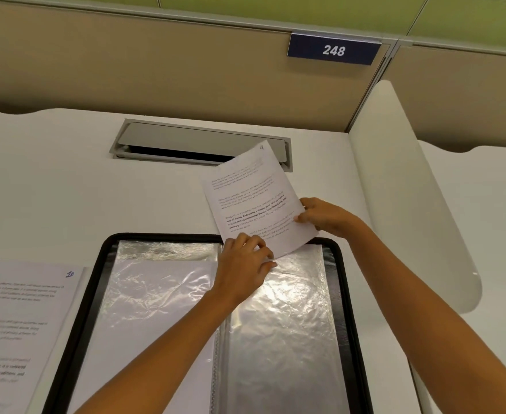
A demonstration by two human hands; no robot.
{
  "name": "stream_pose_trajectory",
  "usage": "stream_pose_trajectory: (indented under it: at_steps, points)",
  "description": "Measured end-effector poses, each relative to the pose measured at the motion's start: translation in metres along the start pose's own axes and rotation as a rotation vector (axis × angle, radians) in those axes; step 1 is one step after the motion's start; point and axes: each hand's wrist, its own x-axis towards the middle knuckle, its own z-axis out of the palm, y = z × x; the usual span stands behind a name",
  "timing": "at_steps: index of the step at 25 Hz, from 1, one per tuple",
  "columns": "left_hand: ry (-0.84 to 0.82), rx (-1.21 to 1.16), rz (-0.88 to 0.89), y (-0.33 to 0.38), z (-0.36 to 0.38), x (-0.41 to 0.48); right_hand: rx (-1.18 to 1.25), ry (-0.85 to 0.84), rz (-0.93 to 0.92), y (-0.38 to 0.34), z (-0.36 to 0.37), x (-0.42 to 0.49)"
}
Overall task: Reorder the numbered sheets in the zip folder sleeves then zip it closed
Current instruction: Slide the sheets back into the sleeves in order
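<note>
Desk [66,180]: white, bears the folder.
Partition [156,73]: tan, upright, beyond the folder at the desk's far edge.
Folder [348,294]: black, zip-rimmed, lying open and flat on the desk; landmark for all entries.
Divider [410,189]: white curved panel, standing right of the folder.
Loose page [21,309]: printed, marked "10" in blue, flat on the desk just left of the folder and touching its rim.
Left sleeve [144,294]: clear plastic, inside the folder's left half, over a white sheet.
Right sleeve [290,324]: clear and crinkled, inside the folder's right half.
Hatch [201,141]: grey cable flap set in the desk, beyond the folder.
Sheet [251,198]: printed, tilted, raised over the folder's far right edge, lower end at the right sleeve's top; its number is too faint to read.
Left hand [245,264]: over the folder's middle, fingers curled on the sheet's lower edge.
Right hand [323,218]: beyond the folder's far right corner, pinching the sheet's right edge.
Plate [333,50]: blue, reads "248", on the partition beyond the folder.
</note>
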Motion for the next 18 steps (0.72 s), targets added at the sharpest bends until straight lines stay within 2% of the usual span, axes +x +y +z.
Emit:
stream_pose_trajectory:
  at_steps: [4,10,18]
  points:
    - [-0.08,-0.077,0.021,0.017,0.007,0.011,-0.26,0.019,0.114,0.006,-0.012,-0.01]
    - [-0.111,-0.213,-0.024,0.051,0.013,0.03,-0.155,0.081,0.127,0.006,-0.009,-0.01]
    - [0.014,-0.141,-0.072,0.067,0.02,0.043,-0.093,0.13,0.105,0.014,0.006,-0.013]
